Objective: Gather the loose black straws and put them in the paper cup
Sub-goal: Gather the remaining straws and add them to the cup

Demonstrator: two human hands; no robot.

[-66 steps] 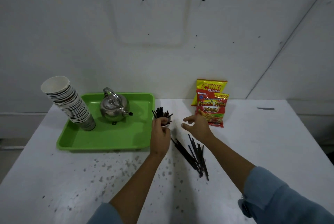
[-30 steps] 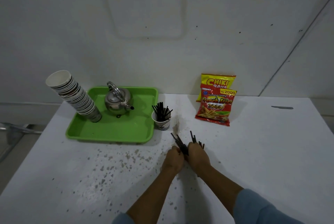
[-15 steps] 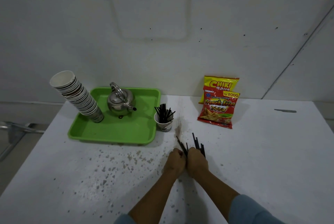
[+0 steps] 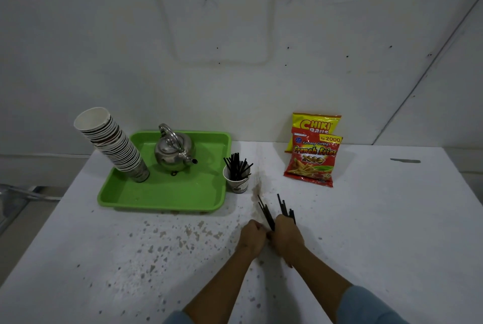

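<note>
A small paper cup (image 4: 238,184) stands on the white table just right of the green tray, with several black straws (image 4: 236,166) sticking up out of it. Nearer to me, a bunch of loose black straws (image 4: 269,213) pokes out from between my two hands, ends pointing away from me. My left hand (image 4: 252,237) and my right hand (image 4: 286,236) are pressed together side by side, both curled around the near ends of that bunch. The straws' near ends are hidden under my fingers.
A green tray (image 4: 167,198) at the back left holds a metal kettle (image 4: 173,152) and a leaning stack of paper cups (image 4: 112,143). Two snack bags (image 4: 312,156) lean against the wall at the back. A brown stain (image 4: 257,187) marks the table beside the cup.
My left hand let go of the cup and both hands came down onto the loose straws, closing around them. Over the last half second the hands have hardly moved.
</note>
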